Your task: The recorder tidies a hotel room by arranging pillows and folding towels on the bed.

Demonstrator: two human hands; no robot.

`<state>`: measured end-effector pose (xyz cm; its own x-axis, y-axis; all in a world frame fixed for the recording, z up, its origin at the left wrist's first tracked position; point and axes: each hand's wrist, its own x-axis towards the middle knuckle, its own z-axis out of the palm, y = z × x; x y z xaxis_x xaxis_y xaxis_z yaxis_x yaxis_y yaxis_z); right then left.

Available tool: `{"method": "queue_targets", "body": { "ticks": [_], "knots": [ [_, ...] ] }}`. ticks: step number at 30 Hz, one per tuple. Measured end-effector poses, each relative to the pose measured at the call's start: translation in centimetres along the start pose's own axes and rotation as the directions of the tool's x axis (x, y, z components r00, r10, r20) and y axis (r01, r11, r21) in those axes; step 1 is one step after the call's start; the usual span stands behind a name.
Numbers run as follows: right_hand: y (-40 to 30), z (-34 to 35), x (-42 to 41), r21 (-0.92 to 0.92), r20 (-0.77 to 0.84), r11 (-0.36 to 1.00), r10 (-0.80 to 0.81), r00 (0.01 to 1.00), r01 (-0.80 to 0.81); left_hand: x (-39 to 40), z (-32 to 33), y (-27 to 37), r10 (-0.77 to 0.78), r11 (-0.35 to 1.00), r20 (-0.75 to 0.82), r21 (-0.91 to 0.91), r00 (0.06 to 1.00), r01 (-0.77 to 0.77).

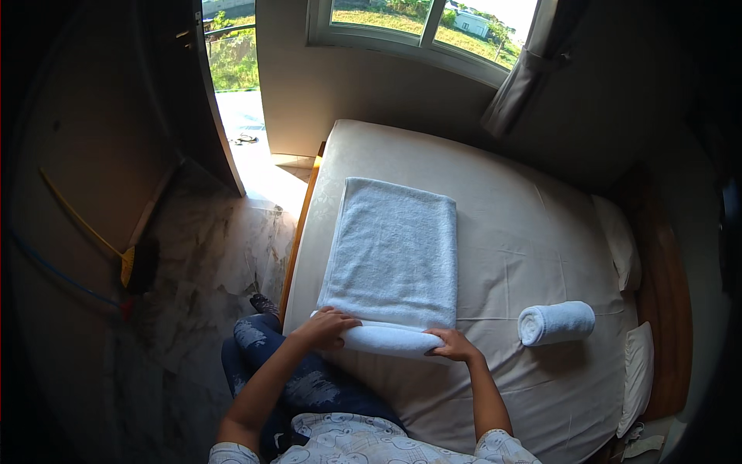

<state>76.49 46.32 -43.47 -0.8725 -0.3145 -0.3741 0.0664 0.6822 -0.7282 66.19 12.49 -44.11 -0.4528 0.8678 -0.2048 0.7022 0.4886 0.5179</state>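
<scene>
A white terry towel lies on the bed, its far part flat and its near edge rolled into a thick band. My left hand grips the left end of the roll, fingers over the top. At the roll's right end, my right hand holds it with the thumb and fingers around it. A second white towel, fully rolled, rests on the sheet to the right of my right hand.
Beneath the towels is a bed with a cream sheet. Pillows lie by the wooden headboard at right. A yellow-handled broom leans at left on the marble-look floor. Beyond it stands an open door; a window is ahead.
</scene>
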Motion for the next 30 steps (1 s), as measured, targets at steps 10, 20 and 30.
{"method": "queue_targets", "body": {
  "ticks": [10, 20, 30],
  "knots": [
    [3.2, -3.0, 5.5, 0.459, 0.437, 0.814, 0.144, 0.888, -0.357, 3.1, 5.6, 6.8, -0.014, 0.882, -0.499, 0.401, 0.867, 0.245],
    [-3.0, 3.4, 1.6, -0.412, -0.496, 0.905, -0.124, 0.859, -0.108, 6.4, 5.2, 2.8, -0.045, 0.961, -0.358, 0.239, 0.932, 0.138],
    [-3.7, 6.5, 3.1, -0.822, -0.526, 0.487, -0.448, 0.723, -0.295, 7.5, 0.9, 3.0, -0.048, 0.992, -0.132, 0.111, 0.990, 0.062]
  ]
}}
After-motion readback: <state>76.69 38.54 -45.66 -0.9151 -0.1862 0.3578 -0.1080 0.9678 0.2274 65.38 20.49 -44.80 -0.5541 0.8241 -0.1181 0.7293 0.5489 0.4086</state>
